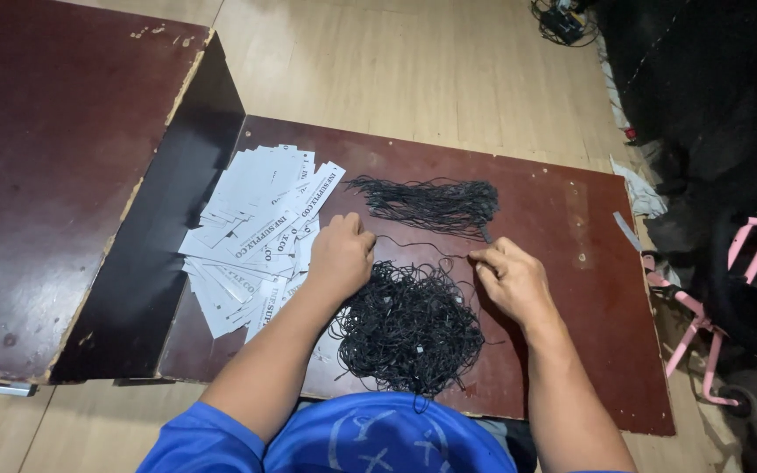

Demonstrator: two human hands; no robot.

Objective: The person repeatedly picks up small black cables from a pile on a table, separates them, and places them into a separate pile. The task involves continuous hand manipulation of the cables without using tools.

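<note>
A dark reddish-brown board (562,289) lies on the wooden floor and serves as the table, and everything here is placed against it. On its near middle sits a loose tangled heap of black strings (409,328), reaching almost to the board's near edge. Toward the board's far side, past that heap, lies a tidier bundle of black strings (431,203), laid roughly lengthwise. On the board's left part, a fanned pile of white paper tags (251,236) spreads up to and slightly over the left edge.

The left hand (341,254) rests between the tags and the tangled heap, fingers curled down; what they pinch, if anything, cannot be told. The right hand (510,276) sits at the heap's right side, thumb and fingers pinched together on a single black string (422,245) that runs across the board toward the left hand.

Left of the board, a larger dark panel (54,166) lies raised, with chipped edges. Right of the board stands a pink metal frame (711,333) on small wheels. The person's blue shirt (343,438) shows at the board's near edge.
</note>
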